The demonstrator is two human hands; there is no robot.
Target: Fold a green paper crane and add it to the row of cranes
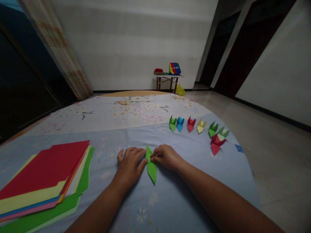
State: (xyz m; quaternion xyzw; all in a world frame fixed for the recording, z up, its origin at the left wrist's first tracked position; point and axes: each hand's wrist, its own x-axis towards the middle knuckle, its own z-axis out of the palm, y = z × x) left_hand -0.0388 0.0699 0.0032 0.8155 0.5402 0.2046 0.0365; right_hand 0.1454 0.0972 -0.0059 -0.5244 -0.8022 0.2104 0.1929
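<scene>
A narrow folded green paper (152,168) lies on the pale blue flowered cloth (170,200), pointing toward me. My left hand (130,163) rests flat beside its left edge, with the fingertips pressing on the paper. On the other side, my right hand (166,157) pinches the paper's upper right edge with curled fingers. Both forearms reach in from the bottom of the view.
A stack of coloured paper sheets (46,181), red on top, lies at the left. Several finished folded paper figures (190,124) stand in a row at the right, with a red one (216,144) and a small blue scrap (239,148) nearer. A small table (167,79) stands by the far wall.
</scene>
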